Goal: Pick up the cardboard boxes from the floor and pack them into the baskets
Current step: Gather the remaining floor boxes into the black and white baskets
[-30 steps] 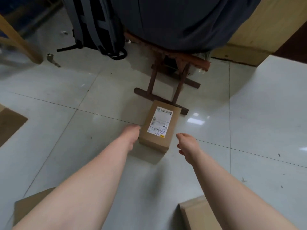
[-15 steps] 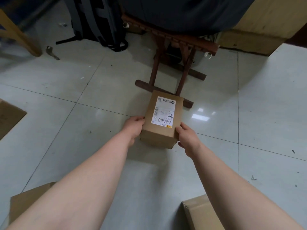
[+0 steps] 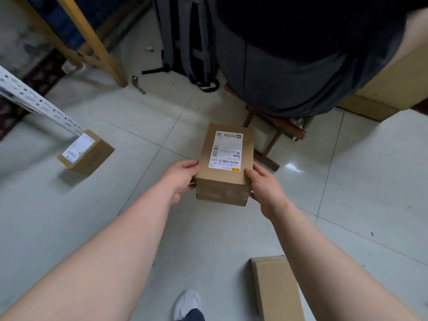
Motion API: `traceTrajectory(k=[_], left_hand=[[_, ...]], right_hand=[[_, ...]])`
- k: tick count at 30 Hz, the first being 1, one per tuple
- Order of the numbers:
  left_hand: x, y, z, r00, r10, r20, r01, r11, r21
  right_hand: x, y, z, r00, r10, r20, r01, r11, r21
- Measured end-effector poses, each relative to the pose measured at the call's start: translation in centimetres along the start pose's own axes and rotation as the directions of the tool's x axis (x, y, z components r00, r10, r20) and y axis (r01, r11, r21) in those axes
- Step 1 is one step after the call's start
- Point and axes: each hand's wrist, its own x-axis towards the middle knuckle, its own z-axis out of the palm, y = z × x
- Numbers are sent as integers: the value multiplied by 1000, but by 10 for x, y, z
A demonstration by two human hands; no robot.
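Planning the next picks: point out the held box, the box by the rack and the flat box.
held box (image 3: 225,154): head view, on its top label.
box by the rack (image 3: 78,148): head view, on its label.
flat box (image 3: 278,290): head view, middle of its top face.

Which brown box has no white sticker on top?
The long, flat brown cardboard box at the bottom right. The small brown cardboard box being held and the brown cardboard box at the left each show a white sticker.

Labelled brown cardboard box (image 3: 224,165), label up
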Motion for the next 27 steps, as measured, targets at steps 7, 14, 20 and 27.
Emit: traceTrajectory(k=[7, 14, 20, 27], left_hand=[[-145, 99, -99, 991, 1, -133, -14, 995, -102], [-316, 169, -176, 958, 48, -281, -110, 972, -209], [-465, 173, -224, 897, 98, -431, -241, 926, -291], [-625, 119, -268, 786, 71, -614, -358, 863, -358]], right_hand=[[-129, -127, 50, 986, -74, 152, 85, 994, -69], [-272, -230, 91, 932, -158, 326, 226, 957, -180], [-403, -271, 118, 833, -241, 499, 381, 903, -199], [-543, -276, 163, 678, -227, 699, 505, 834, -220]])
